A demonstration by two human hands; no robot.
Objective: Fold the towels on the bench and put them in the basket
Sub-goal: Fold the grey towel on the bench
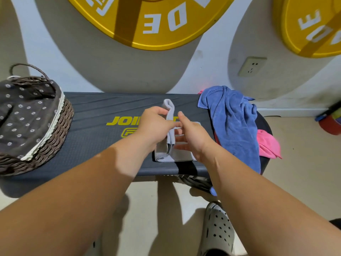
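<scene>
A pale wall (pixel 88 58) rose behind the dark bench (pixel 96 126), which stood close against it. Two big yellow plates with white letters hung on it, one (pixel 147 24) above the middle and another (pixel 310 30) at the upper right, each throwing a broad, rounded grey shadow (pixel 96 71) down the wall. A white socket (pixel 251 66) sat inside the right shadow, above a white skirting (pixel 287 111), and the smooth beige floor (pixel 299 172) held a red and blue object (pixel 330 124) at its right edge by the wall.
</scene>
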